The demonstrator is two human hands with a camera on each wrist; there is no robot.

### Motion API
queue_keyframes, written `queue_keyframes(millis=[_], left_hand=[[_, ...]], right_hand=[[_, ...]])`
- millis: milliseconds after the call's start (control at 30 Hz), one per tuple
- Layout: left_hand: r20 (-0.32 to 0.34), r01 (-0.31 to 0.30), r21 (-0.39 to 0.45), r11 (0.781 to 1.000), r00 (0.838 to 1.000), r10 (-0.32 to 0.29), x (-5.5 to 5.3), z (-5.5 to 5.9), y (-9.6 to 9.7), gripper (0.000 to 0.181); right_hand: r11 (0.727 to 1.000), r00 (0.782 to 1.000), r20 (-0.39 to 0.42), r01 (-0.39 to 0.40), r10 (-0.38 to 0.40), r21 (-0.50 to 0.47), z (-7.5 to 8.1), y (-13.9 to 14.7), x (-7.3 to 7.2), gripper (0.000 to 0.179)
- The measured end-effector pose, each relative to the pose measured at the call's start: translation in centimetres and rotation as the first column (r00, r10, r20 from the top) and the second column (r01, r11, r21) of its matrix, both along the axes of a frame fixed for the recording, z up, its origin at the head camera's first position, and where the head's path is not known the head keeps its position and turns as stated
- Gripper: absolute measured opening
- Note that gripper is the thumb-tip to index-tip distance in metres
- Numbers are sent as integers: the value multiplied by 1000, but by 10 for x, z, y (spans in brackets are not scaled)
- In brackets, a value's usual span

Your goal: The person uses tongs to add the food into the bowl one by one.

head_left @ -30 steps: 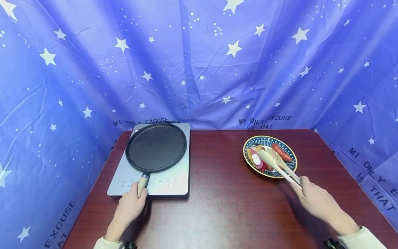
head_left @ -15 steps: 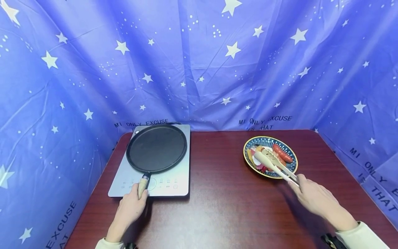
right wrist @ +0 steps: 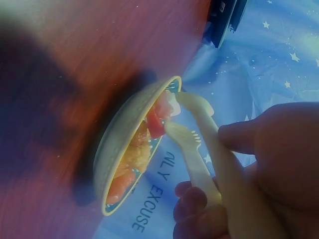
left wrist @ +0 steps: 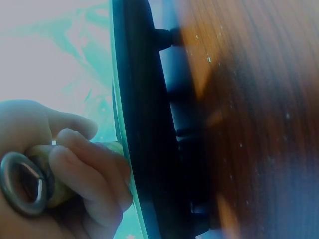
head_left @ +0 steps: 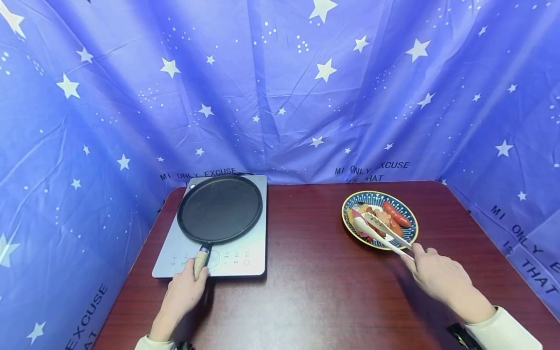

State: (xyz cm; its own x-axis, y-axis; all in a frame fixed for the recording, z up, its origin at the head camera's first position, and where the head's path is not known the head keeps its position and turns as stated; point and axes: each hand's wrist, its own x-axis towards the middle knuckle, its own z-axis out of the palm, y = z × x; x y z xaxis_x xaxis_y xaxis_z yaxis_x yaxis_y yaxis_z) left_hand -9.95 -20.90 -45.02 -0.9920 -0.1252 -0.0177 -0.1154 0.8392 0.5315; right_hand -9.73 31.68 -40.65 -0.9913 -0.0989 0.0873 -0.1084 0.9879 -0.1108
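On the left, my left hand [head_left: 185, 289] grips the wooden handle [head_left: 201, 261] of a flat black frying pan [head_left: 220, 208], its fingers wrapped round the handle's end by the metal ring [left wrist: 22, 183] in the left wrist view. The pan rests on a silver induction cooktop [head_left: 255, 233]. To the right, my right hand [head_left: 439, 277] holds cream-coloured tongs [head_left: 393, 248] between thumb and fingers. Their arms stand apart, the tips over the food at the near left of a blue patterned plate [head_left: 372, 195]. Red sausages [head_left: 396, 214] and a red and white piece [right wrist: 156, 123] lie there.
A dark red wooden table [head_left: 302, 253] carries the cooktop and plate, with bare wood between them. Blue curtains [head_left: 288, 87] printed with stars hang close behind and at both sides. A cable [head_left: 244, 173] shows behind the cooktop.
My right hand and the tongs have shifted slightly left, the tips moving toward the plate's near left side. My left hand stays on the pan handle, and the pan has not moved.
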Motion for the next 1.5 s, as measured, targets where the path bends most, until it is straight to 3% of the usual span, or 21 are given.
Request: queue_keyframes(millis=[200, 400, 533, 633, 733, 767, 900, 1033, 1200, 1333, 1433, 1500], left_hand=[[5, 0, 5, 1000, 1000, 0, 0, -1, 0, 34], [6, 1, 2, 1000, 1000, -1, 0, 0, 0, 34], [8, 0, 3, 1000, 1000, 0, 1, 2, 1, 35], [10, -1, 3, 1000, 1000, 1, 1, 2, 2, 36], [12, 0, -1, 1000, 1000, 0, 0, 2, 1, 36], [12, 0, -2, 1000, 1000, 0, 0, 2, 1, 36], [11, 0, 0, 1000, 1000, 0, -1, 1, 0, 36], [10, -1, 0, 1000, 1000, 1, 0, 1, 0, 35], [11, 0, 1, 1000, 1000, 0, 1, 1, -1, 37], [7, 2, -4, 1000, 1000, -2, 0, 0, -1, 38], [6, 2, -2, 1000, 1000, -2, 0, 0, -1, 37], [6, -1, 0, 1000, 1000, 1, 0, 0, -1, 36]], right_hand=[[998, 997, -79, -21, 25, 54, 2, -8, -2, 34], [992, 980, -192, -33, 56, 123, 2, -14, -3, 33], [986, 951, -296, -37, 84, 161, -4, -15, -6, 39], [981, 906, -402, -65, 135, 181, -9, -15, -9, 39], [977, 884, -434, -99, 175, 191, -10, -14, -11, 37], [975, 882, -432, -112, 186, 191, -9, -13, -12, 35], [976, 919, -348, -131, 185, 175, -5, -9, -14, 29], [978, 941, -291, -130, 175, 165, -4, -6, -15, 28], [976, 930, -319, -130, 181, 175, -10, -11, -20, 33], [973, 896, -393, -145, 206, 179, -15, -14, -23, 42], [974, 900, -385, -150, 206, 170, -15, -14, -23, 47], [978, 920, -342, -145, 190, 153, -14, -12, -23, 47]])
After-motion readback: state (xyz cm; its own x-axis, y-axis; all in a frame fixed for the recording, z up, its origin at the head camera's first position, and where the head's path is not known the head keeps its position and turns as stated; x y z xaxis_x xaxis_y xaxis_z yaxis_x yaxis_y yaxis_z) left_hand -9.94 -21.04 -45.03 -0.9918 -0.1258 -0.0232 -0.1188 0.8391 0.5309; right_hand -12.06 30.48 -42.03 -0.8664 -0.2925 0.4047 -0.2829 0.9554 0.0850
